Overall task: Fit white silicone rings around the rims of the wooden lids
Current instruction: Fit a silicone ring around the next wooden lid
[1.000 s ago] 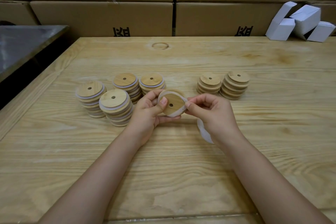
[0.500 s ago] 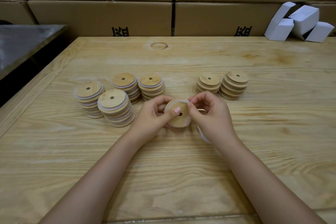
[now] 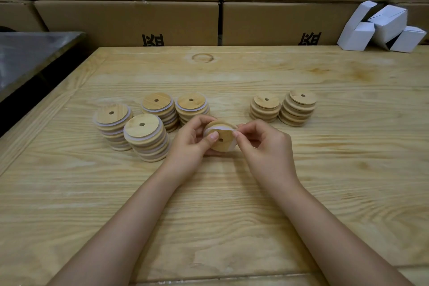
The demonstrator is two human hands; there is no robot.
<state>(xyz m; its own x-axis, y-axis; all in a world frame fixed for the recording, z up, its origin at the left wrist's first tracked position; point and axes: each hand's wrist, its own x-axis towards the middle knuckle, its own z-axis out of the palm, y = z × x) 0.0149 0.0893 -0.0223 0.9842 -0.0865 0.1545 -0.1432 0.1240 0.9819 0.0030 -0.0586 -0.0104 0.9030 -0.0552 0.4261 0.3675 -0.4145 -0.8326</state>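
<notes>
Left hand (image 3: pixel 192 144) grips lid (image 3: pixel 226 145), thumb on face | right hand (image 3: pixel 267 148) pinches ring (image 3: pixel 221 127) | ring worked round to upper rim since a second ago; nearly seated, I judge.

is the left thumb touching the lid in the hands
Touching. Head view shows the thumb of the left hand pressed on the face of the lid, beside its hole.

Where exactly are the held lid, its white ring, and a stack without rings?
held lid (image 3: pixel 223 147): head view, wooden face below the hole.
white ring (image 3: pixel 221 127): head view, band along the lid's upper edge.
ringless stack (image 3: pixel 297 109): head view, side of the far-right pile.
</notes>
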